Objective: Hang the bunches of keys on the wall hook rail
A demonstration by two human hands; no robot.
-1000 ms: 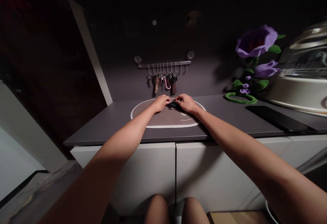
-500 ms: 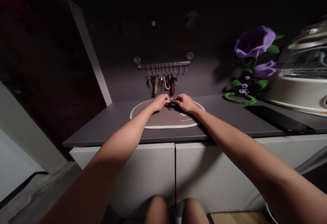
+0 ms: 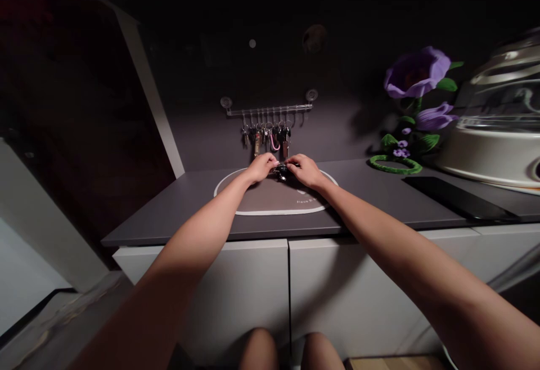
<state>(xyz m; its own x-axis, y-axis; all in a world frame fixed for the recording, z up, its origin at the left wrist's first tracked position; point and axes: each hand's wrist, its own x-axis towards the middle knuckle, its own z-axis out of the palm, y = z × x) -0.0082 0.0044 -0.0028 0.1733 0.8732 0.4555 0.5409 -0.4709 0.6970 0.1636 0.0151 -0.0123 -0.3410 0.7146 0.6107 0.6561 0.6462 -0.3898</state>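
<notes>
My left hand (image 3: 262, 168) and my right hand (image 3: 304, 170) meet over the far part of an oval brown mat (image 3: 270, 203) with a white rim. Between their fingertips is a small dark bunch of keys (image 3: 282, 173), with shiny metal bits at its lower side. Both hands are closed in a pinch, the left on its left side and the right on its right. Single keys are too small to make out. Just behind the hands, a clear hook rail (image 3: 270, 110) on the wall carries several hanging key rings (image 3: 257, 140), one with a pink loop (image 3: 275, 144).
The mat lies on a dark countertop (image 3: 169, 212) above white cabinet doors (image 3: 248, 280). To the right stand a purple knitted flower (image 3: 417, 75) with a green ring base (image 3: 394, 165), a flat black phone-like slab (image 3: 459, 197) and a large cream appliance (image 3: 489, 153).
My fingers have shifted slightly around the keys, and a shiny metal bit now shows more clearly beneath them. The view has tilted a little; nothing else has moved.
</notes>
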